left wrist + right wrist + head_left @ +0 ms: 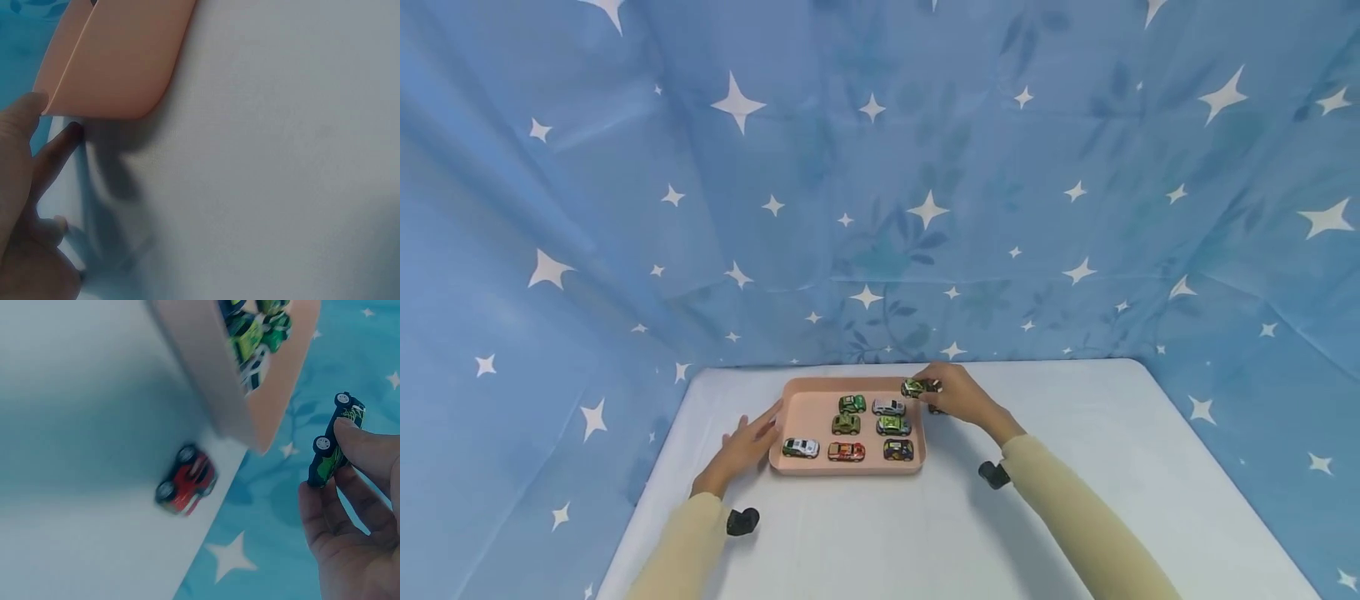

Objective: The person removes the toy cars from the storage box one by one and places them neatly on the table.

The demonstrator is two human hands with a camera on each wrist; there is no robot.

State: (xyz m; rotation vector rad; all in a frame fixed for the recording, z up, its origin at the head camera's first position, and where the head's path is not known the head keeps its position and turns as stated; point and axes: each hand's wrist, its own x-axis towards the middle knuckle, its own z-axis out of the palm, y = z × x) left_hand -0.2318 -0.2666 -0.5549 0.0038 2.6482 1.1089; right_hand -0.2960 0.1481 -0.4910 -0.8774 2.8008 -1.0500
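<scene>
My right hand pinches a green-and-black toy car between thumb and fingers, raised over the back right corner of a pink tray. On the tray's left side, my left hand touches the rim with its thumb, fingers spread and fairly straight. Several toy cars stand inside the tray: a white one, an orange-red one and a dark blue one along the front. Behind them are an olive car, a lime-and-silver one, a green one and a silver one.
Outside the tray, by its right wall, a red toy car stands on the white table, mostly hidden behind my right hand in the head view. A blue curtain with white stars hangs right behind the table.
</scene>
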